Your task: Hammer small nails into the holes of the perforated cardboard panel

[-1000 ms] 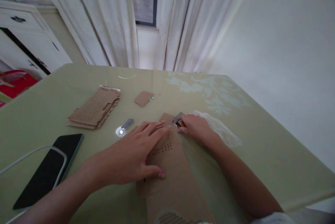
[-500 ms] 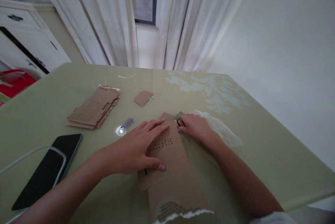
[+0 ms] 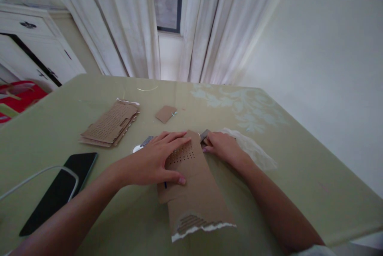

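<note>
A piece of brown cardboard [image 3: 200,186], with rows of small punched holes and a torn near end, lies on the table in front of me. My left hand [image 3: 155,160] rests across its left side, fingers spread over the holes and thumb stretched toward me. At the far right corner my right hand [image 3: 222,144] is closed around a small cutting tool with a flat grey metal blade [image 3: 204,134]. That blade sits against the cardboard's right edge; its handle is hidden by my fingers. A bunch of thin dark rods [image 3: 147,140] shows partly behind my left hand.
Perforated cardboard pieces [image 3: 110,125] are stacked at the left. Farther back lies a small cardboard piece [image 3: 165,113]. A black tablet-like slab [image 3: 56,196] with a white cable [image 3: 49,171] is near my left forearm. Crumpled translucent plastic [image 3: 253,150] lies beyond my right hand.
My left hand and the cardboard have shifted slightly away from me, partly covering the dark rods. My right hand stays at the far corner with the blade. The view has turned a little left.
</note>
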A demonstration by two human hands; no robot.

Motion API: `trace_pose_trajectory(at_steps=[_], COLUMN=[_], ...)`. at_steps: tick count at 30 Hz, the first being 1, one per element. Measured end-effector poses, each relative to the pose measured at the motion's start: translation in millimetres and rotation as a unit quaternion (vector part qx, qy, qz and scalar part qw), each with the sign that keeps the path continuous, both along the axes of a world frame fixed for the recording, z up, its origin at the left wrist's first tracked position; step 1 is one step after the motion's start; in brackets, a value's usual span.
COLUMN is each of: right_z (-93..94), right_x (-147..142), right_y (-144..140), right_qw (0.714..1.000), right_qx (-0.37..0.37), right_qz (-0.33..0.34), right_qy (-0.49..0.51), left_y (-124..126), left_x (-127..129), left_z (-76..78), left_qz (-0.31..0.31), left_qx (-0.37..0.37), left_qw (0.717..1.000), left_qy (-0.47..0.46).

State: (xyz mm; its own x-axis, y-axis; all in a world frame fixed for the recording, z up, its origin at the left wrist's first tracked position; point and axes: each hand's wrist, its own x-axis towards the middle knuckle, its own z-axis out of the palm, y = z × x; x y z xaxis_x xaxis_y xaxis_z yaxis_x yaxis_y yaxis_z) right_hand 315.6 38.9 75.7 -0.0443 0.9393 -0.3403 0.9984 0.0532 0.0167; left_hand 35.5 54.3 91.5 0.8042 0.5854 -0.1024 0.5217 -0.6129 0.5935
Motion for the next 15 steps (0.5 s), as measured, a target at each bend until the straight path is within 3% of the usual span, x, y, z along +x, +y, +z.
trace_pose_trajectory(at_steps=[4, 7, 9, 12, 15], right_z=[-1.0, -2.4, -3.4, -4.7, -5.2], right_x=[1.9, 3.1, 3.4, 3.2, 3.2], right_y=[0.5, 1.0, 1.4, 1.9, 2.2], right_qw=[1.0, 1.0, 1.0, 1.0, 1.0], right_qx=[-0.002, 0.001, 0.003, 0.004, 0.007], right_qz=[0.001, 0.0, -0.001, -0.004, -0.005], right_qy=[0.005, 0.011, 0.015, 0.017, 0.016], left_y=[9.7, 37.1, 58.8, 81.4, 87.7], left_x=[-12.6, -39.8, -60.9, -82.4, -85.0], left_z=[1.7, -7.3, -17.4, -34.8, -50.5], left_qz=[0.022, 0.131, 0.222, 0.244, 0.23], left_qx=[0.036, 0.117, 0.132, 0.106, 0.08], left_qw=[0.998, 0.984, 0.965, 0.957, 0.961], left_qy=[-0.036, -0.034, 0.054, 0.113, 0.129])
